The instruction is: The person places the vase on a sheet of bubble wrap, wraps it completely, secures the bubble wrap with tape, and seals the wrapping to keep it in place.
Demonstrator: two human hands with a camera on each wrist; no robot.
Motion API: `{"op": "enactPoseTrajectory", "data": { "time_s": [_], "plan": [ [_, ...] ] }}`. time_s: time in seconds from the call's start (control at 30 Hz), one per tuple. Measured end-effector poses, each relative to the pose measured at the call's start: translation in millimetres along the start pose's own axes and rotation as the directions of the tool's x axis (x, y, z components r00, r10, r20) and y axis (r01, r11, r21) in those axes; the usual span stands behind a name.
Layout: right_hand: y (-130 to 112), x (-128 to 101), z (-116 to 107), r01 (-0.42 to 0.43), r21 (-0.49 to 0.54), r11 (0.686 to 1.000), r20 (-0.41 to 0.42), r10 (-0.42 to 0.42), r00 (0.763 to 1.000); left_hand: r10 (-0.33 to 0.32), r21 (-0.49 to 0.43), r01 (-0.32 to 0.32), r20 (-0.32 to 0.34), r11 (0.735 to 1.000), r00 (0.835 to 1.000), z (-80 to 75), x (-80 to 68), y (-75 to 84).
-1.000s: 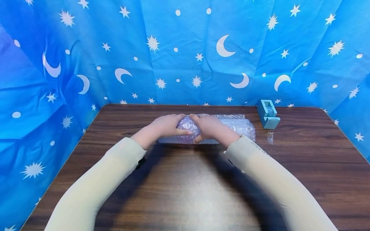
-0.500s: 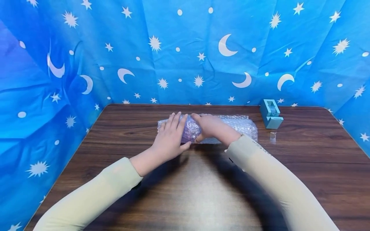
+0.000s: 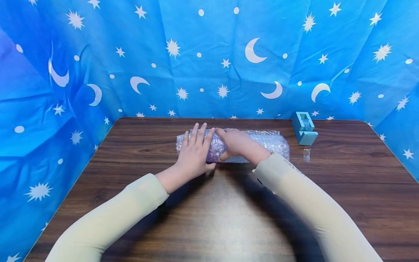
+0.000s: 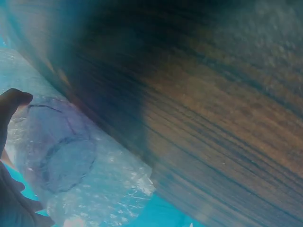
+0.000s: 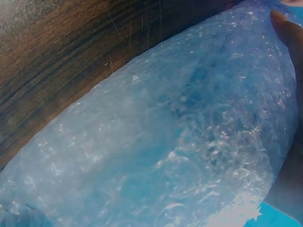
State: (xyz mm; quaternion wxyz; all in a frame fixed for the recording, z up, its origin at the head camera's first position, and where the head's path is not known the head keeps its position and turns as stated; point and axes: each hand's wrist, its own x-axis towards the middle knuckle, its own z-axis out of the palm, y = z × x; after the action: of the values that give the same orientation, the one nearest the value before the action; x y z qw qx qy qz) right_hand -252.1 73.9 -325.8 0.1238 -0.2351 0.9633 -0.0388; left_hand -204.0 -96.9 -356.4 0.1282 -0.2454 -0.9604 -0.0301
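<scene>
A bundle of clear bubble wrap [image 3: 273, 143] lies across the far middle of the table. Something purplish inside it shows between my hands, and a round outline appears through the wrap [image 4: 106, 189] in the left wrist view. My left hand [image 3: 192, 158] rests on the bundle's left part with its fingers straight and spread, thumb at the near edge. Against the middle of the bundle, my right hand [image 3: 240, 143] grips it with curled fingers over the top and the thumb on the near side. The wrapped bulge [image 5: 142, 137] fills most of the right wrist view.
A teal tape dispenser [image 3: 305, 129] stands to the right of the bundle. Just in front of it, a short strip of clear tape [image 3: 306, 155] lies on the wooden table [image 3: 209, 211]. A blue curtain [image 3: 196, 36] with stars and moons hangs behind and at the sides.
My left hand has gone from gripping the bundle to lying on it with straight, spread fingers, shifted slightly nearer me. My right hand has kept its hold; the bundle has barely moved.
</scene>
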Motion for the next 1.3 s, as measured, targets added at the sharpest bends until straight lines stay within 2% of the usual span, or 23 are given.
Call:
{"op": "enactPoseTrajectory", "data": {
  "time_s": [0.3,0.53,1.03,1.3],
  "plan": [
    [-0.6,2.7,0.8,0.009,-0.003,1.0,-0.003,-0.009,1.0,-0.006,0.034,0.006,0.002,0.999,1.0,10.4,6.8,-7.5],
    [0.3,3.8,0.6,0.013,0.01,1.0,-0.007,-0.013,1.0,-0.003,0.066,0.003,0.004,0.998,1.0,12.5,10.1,-9.5],
    [4.3,8.9,-5.8,0.019,0.052,0.998,0.028,-0.02,0.999,0.059,0.201,-0.052,-0.028,0.978,0.998,12.5,18.5,-12.5],
    [7.7,11.5,-5.9,0.014,0.074,0.997,0.052,-0.018,0.998,0.063,0.212,-0.065,0.014,0.975,0.998,11.6,24.2,-10.5]
  ]
}}
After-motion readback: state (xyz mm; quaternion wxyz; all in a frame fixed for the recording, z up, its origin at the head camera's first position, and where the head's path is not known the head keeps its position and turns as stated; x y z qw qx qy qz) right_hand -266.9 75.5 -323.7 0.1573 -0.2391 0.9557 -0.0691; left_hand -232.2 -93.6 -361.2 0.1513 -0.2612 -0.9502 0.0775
